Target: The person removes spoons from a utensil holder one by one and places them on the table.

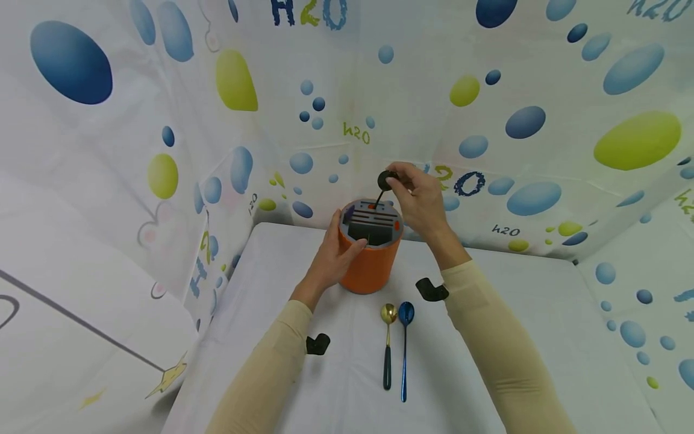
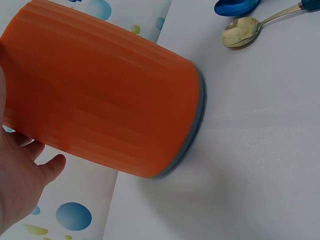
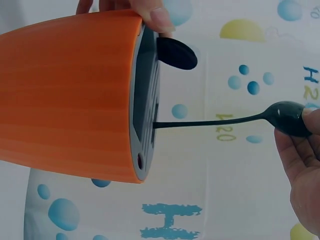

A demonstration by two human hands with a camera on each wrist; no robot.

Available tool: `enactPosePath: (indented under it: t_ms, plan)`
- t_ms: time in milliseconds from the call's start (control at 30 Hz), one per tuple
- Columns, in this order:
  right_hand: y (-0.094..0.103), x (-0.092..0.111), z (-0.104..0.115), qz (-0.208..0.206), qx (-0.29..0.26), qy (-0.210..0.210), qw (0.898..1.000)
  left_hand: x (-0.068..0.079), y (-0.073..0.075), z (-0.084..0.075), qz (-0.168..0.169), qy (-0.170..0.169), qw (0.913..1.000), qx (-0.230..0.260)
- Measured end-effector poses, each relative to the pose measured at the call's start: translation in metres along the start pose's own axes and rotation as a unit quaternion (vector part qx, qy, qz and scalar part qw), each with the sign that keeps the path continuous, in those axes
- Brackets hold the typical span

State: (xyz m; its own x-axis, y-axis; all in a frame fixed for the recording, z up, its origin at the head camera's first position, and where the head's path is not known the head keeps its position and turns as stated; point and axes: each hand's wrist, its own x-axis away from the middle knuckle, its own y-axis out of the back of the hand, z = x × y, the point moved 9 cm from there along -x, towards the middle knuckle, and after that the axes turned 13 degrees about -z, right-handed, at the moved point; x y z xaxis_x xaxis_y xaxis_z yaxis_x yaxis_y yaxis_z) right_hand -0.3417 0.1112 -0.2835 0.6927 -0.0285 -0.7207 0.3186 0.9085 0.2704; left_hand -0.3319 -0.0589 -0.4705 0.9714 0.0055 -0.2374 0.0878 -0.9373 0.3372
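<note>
The left grip [image 1: 337, 252] wraps the holder [image 1: 368, 271], the right grip [image 1: 422, 196] pinches a spoon [image 1: 386, 179] seemingly mid-slide in or out, and the next move likely wants straight alignment.

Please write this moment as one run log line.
left hand: grips orange holder | right hand: pinches black spoon by bowl | table: gold spoon, blue spoon

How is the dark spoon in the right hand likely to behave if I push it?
The dark spoon is probably stiff: its thin handle runs to the orange holder with only a slight curve. Its bowl shines, so it may feel slippery in the right hand. Being slim, it is likely light.
</note>
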Motion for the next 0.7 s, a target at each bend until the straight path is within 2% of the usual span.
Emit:
enactPosePath:
  t_ms: [133, 467, 700]
  plan:
    - [0.002, 0.0, 0.006, -0.003, -0.006, 0.009, 1.0, 0.0, 0.0, -0.002, -0.002, -0.006, 1.0, 0.007]
    - [0.013, 0.0, 0.026, -0.018, -0.031, 0.045, 0.998, 0.0, 0.001, 0.0, -0.004, 0.003, 1.0, 0.0]
    - [0.015, -0.001, 0.03, -0.02, -0.038, 0.053, 0.998, 0.0, 0.0, 0.001, -0.002, 0.009, 1.0, 0.001]
